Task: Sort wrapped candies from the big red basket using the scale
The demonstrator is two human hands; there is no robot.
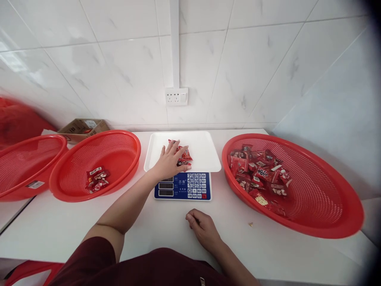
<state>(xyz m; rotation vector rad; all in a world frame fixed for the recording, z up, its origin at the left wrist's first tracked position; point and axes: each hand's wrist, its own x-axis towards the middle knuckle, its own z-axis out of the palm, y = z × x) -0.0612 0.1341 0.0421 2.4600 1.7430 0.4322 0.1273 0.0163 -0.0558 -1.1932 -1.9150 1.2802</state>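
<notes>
- At the clock's centre in the head view, the weighing scale's white pan (pixel 205 151) bears a few red snack packets (pixel 187 154), partly hidden beneath the left hand (pixel 171 161).
- That hand reaches in from seven o'clock, palm down, fingers spread; whether they press on or pinch a packet, I cannot tell.
- Best, I judge, to close thumb and fingertips lightly around the wrappers instead of leaning, since pressure on the pan would likely skew any reading.
- At six o'clock of the pan sits the blue keypad panel (pixel 210 186); the left wrist partly covers its upper display window, so a lifted wrist would help.
- Further toward six, the right hand (pixel 204 228) rests curled loosely on the white table (pixel 166 242), apart from the scale, with nothing visible in it.
- Near four o'clock, the large red basket (pixel 327 190) holds many packets; at nine, the smaller red basket (pixel 122 151) holds a few. Both flank the pan closely, so short, level hand movements seem wise.
</notes>
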